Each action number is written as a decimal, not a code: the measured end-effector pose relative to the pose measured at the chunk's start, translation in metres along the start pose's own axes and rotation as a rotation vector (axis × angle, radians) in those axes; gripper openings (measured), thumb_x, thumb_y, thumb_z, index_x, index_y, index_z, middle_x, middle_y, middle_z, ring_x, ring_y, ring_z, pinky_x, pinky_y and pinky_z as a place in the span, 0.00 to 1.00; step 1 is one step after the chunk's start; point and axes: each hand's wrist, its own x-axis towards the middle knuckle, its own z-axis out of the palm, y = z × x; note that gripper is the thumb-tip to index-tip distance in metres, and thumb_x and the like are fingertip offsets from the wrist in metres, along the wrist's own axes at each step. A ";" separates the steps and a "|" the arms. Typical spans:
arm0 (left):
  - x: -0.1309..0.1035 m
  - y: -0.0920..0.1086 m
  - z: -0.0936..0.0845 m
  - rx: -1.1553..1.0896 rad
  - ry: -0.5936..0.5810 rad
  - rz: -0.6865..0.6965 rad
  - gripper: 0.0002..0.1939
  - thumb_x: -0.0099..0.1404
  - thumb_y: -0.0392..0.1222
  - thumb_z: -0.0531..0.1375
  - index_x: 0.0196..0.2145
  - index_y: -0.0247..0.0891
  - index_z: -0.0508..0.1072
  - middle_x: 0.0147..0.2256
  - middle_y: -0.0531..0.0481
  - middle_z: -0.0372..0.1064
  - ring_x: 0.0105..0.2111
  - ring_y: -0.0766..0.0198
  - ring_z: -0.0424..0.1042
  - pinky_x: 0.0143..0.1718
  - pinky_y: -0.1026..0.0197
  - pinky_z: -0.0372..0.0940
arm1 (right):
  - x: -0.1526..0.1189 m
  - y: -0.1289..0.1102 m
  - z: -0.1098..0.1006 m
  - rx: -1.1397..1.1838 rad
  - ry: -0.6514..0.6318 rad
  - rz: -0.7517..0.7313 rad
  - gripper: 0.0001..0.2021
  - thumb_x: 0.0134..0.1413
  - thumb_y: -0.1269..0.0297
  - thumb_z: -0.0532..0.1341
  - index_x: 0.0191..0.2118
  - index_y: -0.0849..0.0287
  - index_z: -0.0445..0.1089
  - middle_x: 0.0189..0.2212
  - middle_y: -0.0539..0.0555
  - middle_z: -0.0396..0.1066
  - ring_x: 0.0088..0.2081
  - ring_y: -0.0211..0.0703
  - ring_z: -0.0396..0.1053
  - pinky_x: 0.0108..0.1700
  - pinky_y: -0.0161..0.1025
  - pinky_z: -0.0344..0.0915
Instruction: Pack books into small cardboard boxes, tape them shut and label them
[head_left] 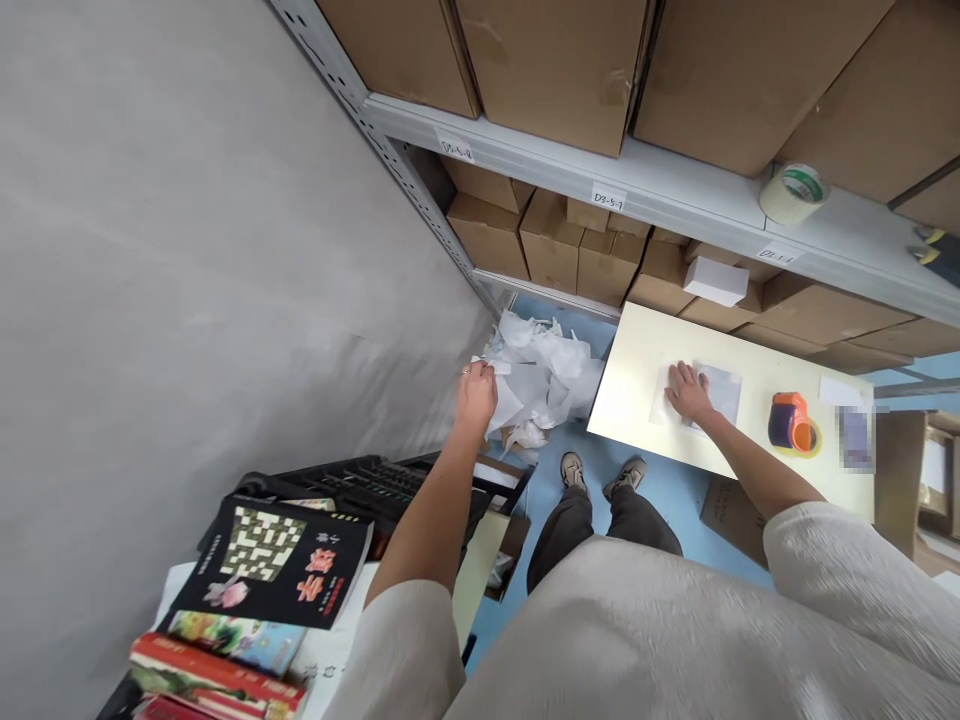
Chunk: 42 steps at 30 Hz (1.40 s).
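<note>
My left hand is stretched out to the left over a heap of crumpled white paper, its fingers closed on a small white strip. On the cream table, my right hand lies on a flat, clear plastic sleeve, fingers apart and pressed down. To the right of that hand stands an orange and purple tape dispenser.
Metal shelving with cardboard boxes runs across the top. A tape roll sits on its edge. Books lie on a black crate at lower left, beside a grey wall. A cardboard box is under the table.
</note>
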 end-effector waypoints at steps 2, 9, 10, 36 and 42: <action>0.001 0.002 0.006 -0.013 -0.017 0.012 0.20 0.77 0.40 0.47 0.47 0.37 0.79 0.55 0.31 0.73 0.57 0.40 0.70 0.61 0.40 0.68 | 0.000 0.000 0.001 0.011 0.005 0.002 0.36 0.72 0.55 0.46 0.80 0.60 0.46 0.79 0.69 0.46 0.78 0.67 0.45 0.74 0.72 0.46; 0.005 0.010 0.028 -0.039 -0.077 0.052 0.19 0.75 0.40 0.49 0.52 0.37 0.77 0.63 0.32 0.69 0.65 0.40 0.66 0.68 0.39 0.63 | 0.000 -0.001 0.003 0.030 0.013 0.021 0.36 0.72 0.55 0.48 0.80 0.61 0.49 0.79 0.67 0.46 0.78 0.65 0.45 0.75 0.69 0.46; 0.005 0.011 0.031 -0.040 -0.086 0.069 0.19 0.75 0.40 0.50 0.54 0.38 0.77 0.64 0.33 0.69 0.67 0.40 0.65 0.70 0.38 0.60 | 0.000 -0.001 0.003 0.037 0.016 0.025 0.36 0.72 0.55 0.48 0.80 0.61 0.50 0.79 0.67 0.46 0.78 0.65 0.45 0.75 0.69 0.46; 0.054 0.247 0.092 -0.263 -0.247 0.494 0.22 0.70 0.33 0.54 0.58 0.42 0.78 0.65 0.38 0.70 0.70 0.46 0.64 0.75 0.38 0.52 | -0.053 0.064 0.000 0.245 0.190 0.091 0.29 0.71 0.59 0.52 0.73 0.61 0.63 0.78 0.68 0.51 0.77 0.65 0.47 0.73 0.65 0.48; 0.052 0.323 0.116 -0.339 -0.333 0.596 0.22 0.73 0.34 0.53 0.60 0.42 0.76 0.65 0.39 0.70 0.66 0.46 0.68 0.69 0.41 0.61 | -0.072 0.099 0.008 0.360 0.226 0.156 0.29 0.70 0.59 0.54 0.72 0.62 0.64 0.77 0.68 0.51 0.76 0.66 0.49 0.73 0.63 0.51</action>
